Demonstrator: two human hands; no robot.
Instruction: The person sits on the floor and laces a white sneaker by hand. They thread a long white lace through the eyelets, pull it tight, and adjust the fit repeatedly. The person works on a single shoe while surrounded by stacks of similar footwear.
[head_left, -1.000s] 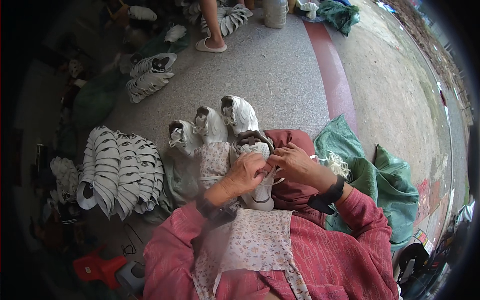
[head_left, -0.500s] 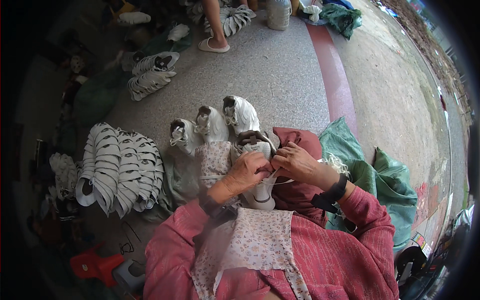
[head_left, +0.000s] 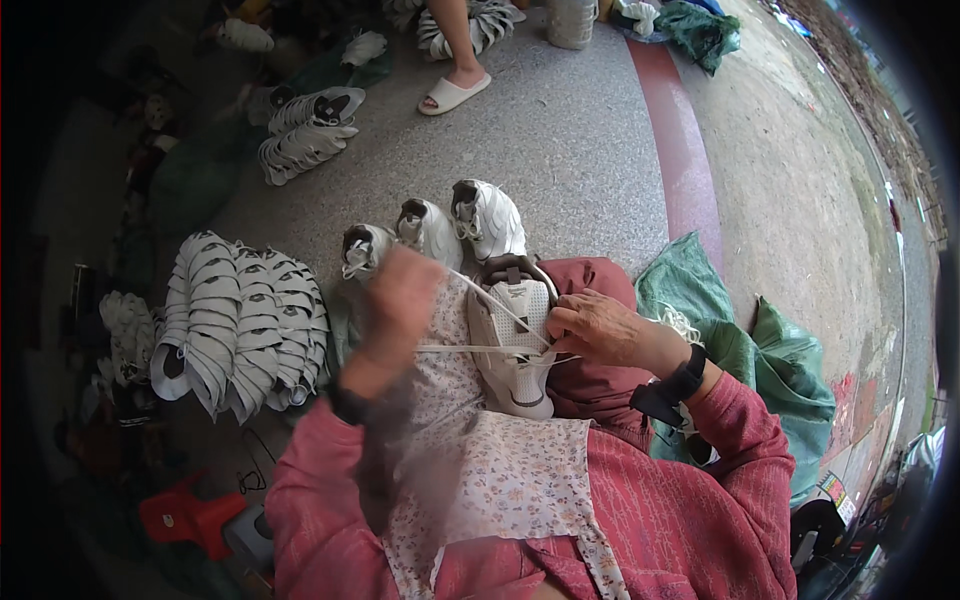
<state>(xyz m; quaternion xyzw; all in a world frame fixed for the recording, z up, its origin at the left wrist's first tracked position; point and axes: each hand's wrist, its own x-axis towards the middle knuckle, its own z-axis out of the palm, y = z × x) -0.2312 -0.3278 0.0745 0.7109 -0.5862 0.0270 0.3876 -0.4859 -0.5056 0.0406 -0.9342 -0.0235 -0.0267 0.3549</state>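
Observation:
A white sneaker (head_left: 513,316) with a dark lining lies across my lap, its toe toward me. My left hand (head_left: 405,300), smeared by motion, is raised to the left of the sneaker. From it a white shoelace (head_left: 488,297) runs tight to the sneaker's right edge, so the hand is closed on that lace. A second stretch of lace lies level across the sneaker and out to the left. My right hand (head_left: 598,328) is closed at the sneaker's right edge, fingers bent against the eyelet side. Its fingertips are partly hidden.
Three white sneakers (head_left: 487,218) stand in a row beyond my knees. Nested white shoe uppers (head_left: 240,325) are stacked at left, with more (head_left: 305,135) farther back. Green sacks (head_left: 770,360) and white laces (head_left: 676,322) lie at right. Another person's slippered foot (head_left: 455,90) is ahead.
My left hand has moved from the sneaker up and left, drawing the lace out. My right hand has stayed near the sneaker's right edge. The other person's foot has shifted right and turned.

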